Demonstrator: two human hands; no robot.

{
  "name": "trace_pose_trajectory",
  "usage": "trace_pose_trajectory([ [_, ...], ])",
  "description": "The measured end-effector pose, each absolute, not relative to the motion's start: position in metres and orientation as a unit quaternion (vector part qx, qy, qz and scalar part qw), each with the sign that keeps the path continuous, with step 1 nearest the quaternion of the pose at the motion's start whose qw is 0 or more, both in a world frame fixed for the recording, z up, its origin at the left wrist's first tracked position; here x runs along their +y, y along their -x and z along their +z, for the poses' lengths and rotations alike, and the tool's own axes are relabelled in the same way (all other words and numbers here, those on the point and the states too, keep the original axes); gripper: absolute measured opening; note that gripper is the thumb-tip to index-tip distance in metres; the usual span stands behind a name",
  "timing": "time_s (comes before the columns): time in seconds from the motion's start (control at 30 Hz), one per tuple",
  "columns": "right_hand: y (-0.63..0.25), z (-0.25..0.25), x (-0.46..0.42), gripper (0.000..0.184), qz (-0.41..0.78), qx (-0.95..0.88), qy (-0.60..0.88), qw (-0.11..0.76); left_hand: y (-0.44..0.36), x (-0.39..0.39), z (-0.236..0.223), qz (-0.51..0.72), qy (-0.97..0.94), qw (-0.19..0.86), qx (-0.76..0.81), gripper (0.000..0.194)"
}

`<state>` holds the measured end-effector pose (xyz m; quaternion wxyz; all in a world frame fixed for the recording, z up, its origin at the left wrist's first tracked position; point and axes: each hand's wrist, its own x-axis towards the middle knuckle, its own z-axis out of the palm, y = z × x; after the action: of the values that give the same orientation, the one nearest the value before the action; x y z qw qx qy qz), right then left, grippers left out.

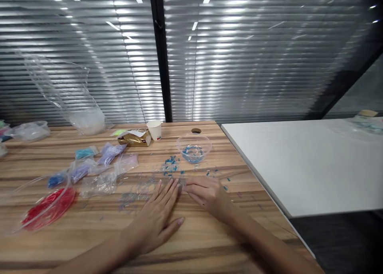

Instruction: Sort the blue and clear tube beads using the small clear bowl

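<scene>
My left hand [161, 214] lies flat on the wooden table, fingers stretched forward and thumb out to the side. Beside its fingertips, my right hand [206, 192] has its thumb and fingers pinched together close to the tabletop; whatever sits in the pinch is too small to make out. Just beyond both hands is a loose cluster of small blue tube-shaped pieces [170, 165]. Clear and greyish pieces [128, 200] are scattered to the left of my left hand. A clear plastic bowl [194, 144] with blue pieces in it stands behind the cluster.
At the left lies a clear round container with red contents [49, 208]. Several small plastic bags [112, 152] hold purple, blue and clear pieces. A gold box [134, 137] and a paper cup [154, 129] stand farther back. A white table [299, 158] adjoins on the right.
</scene>
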<state>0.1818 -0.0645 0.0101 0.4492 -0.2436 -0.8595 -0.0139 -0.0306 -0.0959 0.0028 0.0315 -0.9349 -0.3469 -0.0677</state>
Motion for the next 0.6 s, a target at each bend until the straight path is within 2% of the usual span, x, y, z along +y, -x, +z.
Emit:
trace_pose_trajectory([
  [0.2,-0.187,0.010,-0.054,0.024,-0.112,-0.869,0.241,0.417,0.032,-0.097,0.003,-0.037,0.933,0.029,-0.358,0.072],
  [0.43,-0.187,0.004,-0.051,0.016,-0.077,-0.832,0.286,0.469,0.035,-0.101,0.001,-0.046,0.931,0.028,-0.360,0.077],
  [0.6,-0.192,0.002,-0.049,0.021,-0.047,-0.821,0.295,0.486,0.036,-0.103,0.000,-0.048,0.923,0.044,-0.380,0.075],
])
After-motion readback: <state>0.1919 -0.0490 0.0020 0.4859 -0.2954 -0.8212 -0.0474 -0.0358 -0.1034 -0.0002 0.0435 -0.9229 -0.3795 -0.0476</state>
